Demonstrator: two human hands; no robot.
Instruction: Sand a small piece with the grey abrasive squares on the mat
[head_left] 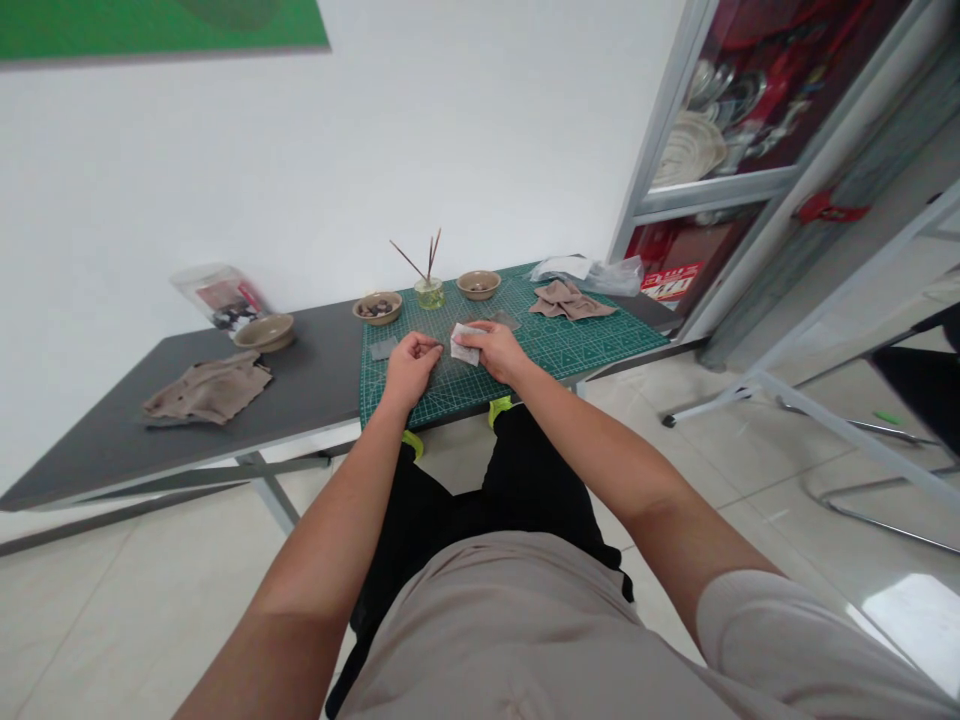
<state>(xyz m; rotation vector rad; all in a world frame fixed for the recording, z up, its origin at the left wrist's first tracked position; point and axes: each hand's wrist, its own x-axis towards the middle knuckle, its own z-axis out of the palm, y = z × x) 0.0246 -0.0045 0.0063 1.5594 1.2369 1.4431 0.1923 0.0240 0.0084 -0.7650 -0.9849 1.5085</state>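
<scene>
In the head view, the person is working with both bare hands on a green gridded cutting mat (592, 340). The right hand (497, 350) is pressing its fingers (480, 335) down on a folded white paper-like piece (463, 343) at the mat's middle, seemingly grasping it. The left hand (409, 368) is drawing its fingertips (436, 347) together just beside that piece; whether they are pinching something thin cannot be told. A small grey translucent square (384, 348) is lying on the mat by the left hand. Along the mat's far edge, a tan bowl of dark pebbles (376, 307) and a plain tan bowl (478, 284) are flanking a small glass holding thin brown sticks (429, 293). A crumpled taupe cloth (570, 300) is lying on the mat's right side.
</scene>
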